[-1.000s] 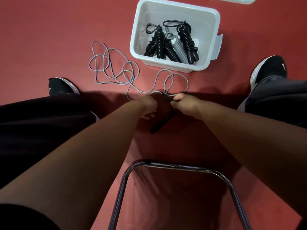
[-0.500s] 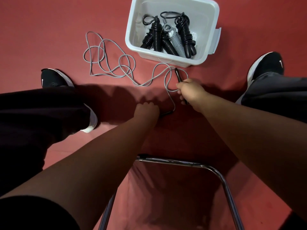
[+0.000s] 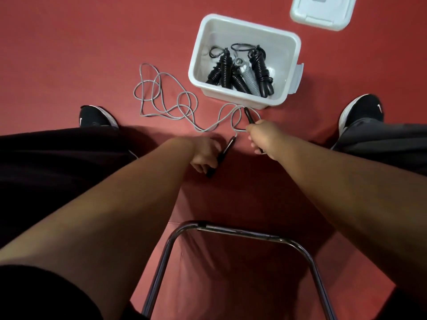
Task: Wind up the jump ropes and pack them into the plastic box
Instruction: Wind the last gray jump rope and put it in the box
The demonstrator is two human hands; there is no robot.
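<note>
Down on the red floor, a loose grey rope lies in tangled loops just left of the box, with its last loops running in front of the box's near wall. Its two black handles are off the floor, one in each hand.

The left grip has its fingers curled round the lower part of the left handle. That handle slants up to the right, and its upper end, where the rope joins, pokes out of the hand. The right grip is closed round the right handle, whose top juts out above the knuckles, close to the box's near wall. A short dark end shows below the hand. The two hands are near each other but apart.

The white box stands open on the floor. Inside it are wound ropes: several black bundles and a grey one, leaning together on the bottom. Its lid lies apart, beyond the box at the upper right.

A black shoe sits on the left and another on the right, with dark trousers above them. A bent metal chair frame shows between the forearms, nearest the camera.
</note>
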